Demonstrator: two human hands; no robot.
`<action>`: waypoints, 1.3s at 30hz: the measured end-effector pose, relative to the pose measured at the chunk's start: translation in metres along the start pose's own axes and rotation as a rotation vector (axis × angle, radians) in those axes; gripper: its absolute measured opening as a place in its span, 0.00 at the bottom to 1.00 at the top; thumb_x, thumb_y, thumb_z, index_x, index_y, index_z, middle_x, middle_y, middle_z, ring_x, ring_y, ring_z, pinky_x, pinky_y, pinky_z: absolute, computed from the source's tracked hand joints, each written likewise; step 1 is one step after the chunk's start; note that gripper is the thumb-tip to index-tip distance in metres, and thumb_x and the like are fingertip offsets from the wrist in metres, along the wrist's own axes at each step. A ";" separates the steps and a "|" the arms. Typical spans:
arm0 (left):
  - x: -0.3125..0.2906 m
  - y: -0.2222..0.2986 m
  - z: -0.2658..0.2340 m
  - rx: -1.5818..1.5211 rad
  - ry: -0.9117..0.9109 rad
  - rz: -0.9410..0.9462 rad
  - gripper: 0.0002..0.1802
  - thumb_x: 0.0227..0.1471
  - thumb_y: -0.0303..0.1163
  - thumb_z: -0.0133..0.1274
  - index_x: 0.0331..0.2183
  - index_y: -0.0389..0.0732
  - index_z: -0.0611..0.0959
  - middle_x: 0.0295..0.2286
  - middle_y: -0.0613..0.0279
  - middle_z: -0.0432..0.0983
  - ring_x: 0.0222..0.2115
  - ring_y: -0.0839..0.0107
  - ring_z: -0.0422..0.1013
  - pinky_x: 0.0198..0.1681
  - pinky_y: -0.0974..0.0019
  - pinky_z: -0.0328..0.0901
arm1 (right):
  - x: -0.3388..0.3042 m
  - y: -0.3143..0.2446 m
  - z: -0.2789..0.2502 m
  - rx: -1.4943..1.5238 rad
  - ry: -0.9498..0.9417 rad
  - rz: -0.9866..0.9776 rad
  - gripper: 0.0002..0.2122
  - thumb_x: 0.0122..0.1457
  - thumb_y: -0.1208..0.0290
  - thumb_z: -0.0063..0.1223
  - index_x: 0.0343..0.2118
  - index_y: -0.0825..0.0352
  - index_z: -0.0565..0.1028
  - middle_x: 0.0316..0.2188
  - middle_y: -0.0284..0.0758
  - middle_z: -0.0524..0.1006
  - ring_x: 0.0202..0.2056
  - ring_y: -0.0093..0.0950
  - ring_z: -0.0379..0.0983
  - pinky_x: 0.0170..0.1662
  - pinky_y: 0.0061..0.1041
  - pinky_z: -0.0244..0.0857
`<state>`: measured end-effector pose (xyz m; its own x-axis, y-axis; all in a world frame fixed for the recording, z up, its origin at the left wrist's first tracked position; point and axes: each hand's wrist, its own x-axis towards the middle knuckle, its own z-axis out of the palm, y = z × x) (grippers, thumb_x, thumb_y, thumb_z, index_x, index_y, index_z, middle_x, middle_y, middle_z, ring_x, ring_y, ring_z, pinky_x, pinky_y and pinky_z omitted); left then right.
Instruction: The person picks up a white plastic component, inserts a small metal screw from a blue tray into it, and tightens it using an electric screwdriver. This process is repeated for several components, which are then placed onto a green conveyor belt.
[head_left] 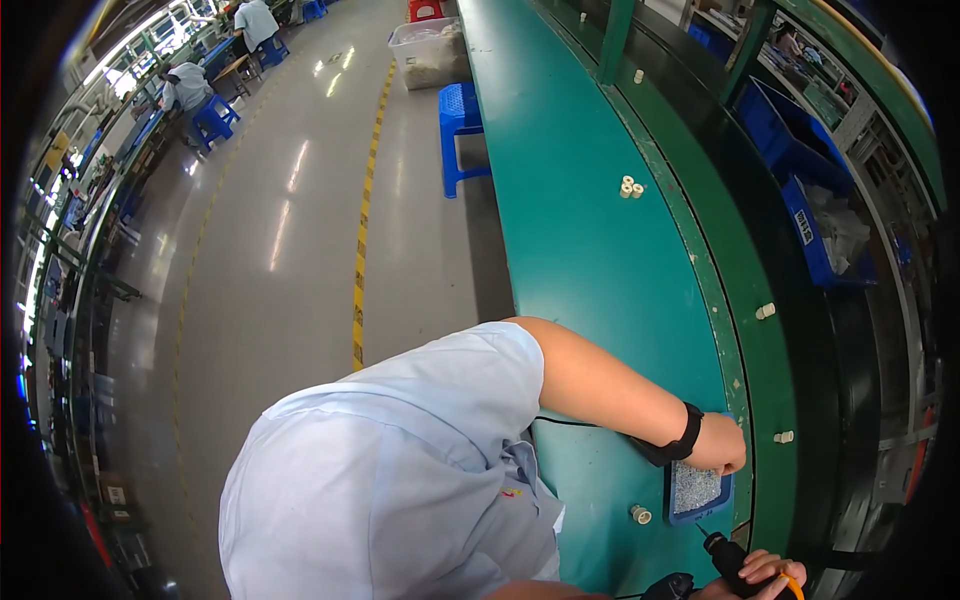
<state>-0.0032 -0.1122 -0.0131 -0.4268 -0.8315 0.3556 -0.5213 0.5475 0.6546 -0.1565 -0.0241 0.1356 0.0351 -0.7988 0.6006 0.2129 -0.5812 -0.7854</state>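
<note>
My left hand (720, 443), with a black band at its wrist, reaches over the far end of a small blue tray (672, 500). Its fingers are curled down and closed; whatever they pinch is hidden. Many tiny silvery metal pieces, which look like screws (693, 488), fill the tray. At the lower edge my right hand (765, 572) grips a black electric screwdriver (728, 560), its thin bit pointing toward the tray's near end. A cream cylindrical part (641, 514) lies on the green tabletop (590, 480), left of the tray.
Three cream cylinders (631, 187) stand together farther up the bench. More of these parts (766, 311) sit along the green ledge to the right. Blue bins (832, 235) line the far right. A blue stool (460, 135) and clear tub (428, 52) stand left. Seated people (187, 88) work far left.
</note>
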 end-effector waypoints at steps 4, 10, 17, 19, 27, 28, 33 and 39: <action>-0.005 0.009 -0.008 -0.007 0.007 0.016 0.05 0.40 0.28 0.55 0.25 0.40 0.81 0.21 0.59 0.76 0.26 0.62 0.74 0.26 0.58 0.65 | -0.001 -0.002 0.003 -0.006 0.021 0.015 0.07 0.58 0.67 0.43 0.29 0.64 0.64 0.14 0.26 0.57 0.15 0.19 0.55 0.21 0.20 0.54; -0.022 0.036 -0.017 -0.428 -0.074 -0.097 0.04 0.37 0.27 0.57 0.22 0.39 0.81 0.22 0.60 0.75 0.27 0.65 0.72 0.27 0.61 0.65 | -0.005 -0.001 0.001 -0.039 0.065 0.014 0.08 0.59 0.65 0.41 0.32 0.65 0.65 0.15 0.26 0.58 0.16 0.21 0.55 0.22 0.22 0.55; -0.045 0.057 -0.010 -0.499 -0.041 0.021 0.05 0.36 0.29 0.60 0.20 0.40 0.81 0.23 0.61 0.72 0.29 0.65 0.70 0.29 0.64 0.63 | -0.008 0.000 -0.019 0.154 -0.045 0.064 0.11 0.61 0.62 0.39 0.36 0.66 0.66 0.17 0.29 0.60 0.16 0.22 0.56 0.22 0.23 0.54; -0.049 0.061 -0.012 -0.483 -0.032 0.034 0.05 0.37 0.30 0.60 0.21 0.40 0.82 0.23 0.61 0.71 0.30 0.64 0.68 0.30 0.63 0.63 | -0.009 -0.001 -0.022 0.210 -0.084 0.057 0.12 0.61 0.61 0.38 0.36 0.66 0.65 0.17 0.30 0.61 0.16 0.23 0.56 0.22 0.23 0.54; -0.075 0.065 -0.022 -0.386 0.097 0.076 0.06 0.37 0.31 0.61 0.22 0.42 0.81 0.23 0.64 0.71 0.30 0.62 0.68 0.34 0.63 0.63 | -0.012 0.007 -0.010 0.317 -0.199 0.035 0.12 0.58 0.63 0.43 0.34 0.68 0.63 0.14 0.25 0.59 0.14 0.15 0.55 0.20 0.14 0.49; -0.075 0.064 -0.023 -0.438 0.069 0.059 0.06 0.36 0.31 0.61 0.22 0.42 0.81 0.23 0.64 0.72 0.30 0.63 0.68 0.35 0.63 0.63 | -0.013 0.004 -0.009 0.278 -0.173 0.049 0.14 0.57 0.61 0.46 0.34 0.68 0.62 0.14 0.27 0.62 0.14 0.17 0.57 0.19 0.16 0.51; -0.075 0.076 -0.014 -0.694 -0.067 -0.005 0.09 0.32 0.31 0.63 0.19 0.40 0.80 0.20 0.64 0.71 0.29 0.63 0.69 0.33 0.63 0.64 | -0.023 -0.012 -0.014 0.241 -0.177 0.065 0.13 0.58 0.61 0.44 0.35 0.67 0.63 0.15 0.26 0.61 0.14 0.16 0.56 0.18 0.16 0.48; -0.068 0.073 -0.025 -0.244 -0.100 0.158 0.16 0.34 0.28 0.63 0.32 0.41 0.81 0.38 0.66 0.72 0.41 0.63 0.65 0.41 0.64 0.62 | -0.033 -0.008 -0.025 0.156 -0.173 0.120 0.13 0.58 0.59 0.44 0.35 0.66 0.64 0.15 0.26 0.62 0.14 0.17 0.58 0.19 0.17 0.50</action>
<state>0.0061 -0.0181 0.0272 -0.5655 -0.7179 0.4059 -0.2550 0.6203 0.7418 -0.1842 0.0029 0.1186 0.2328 -0.8143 0.5317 0.3450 -0.4420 -0.8280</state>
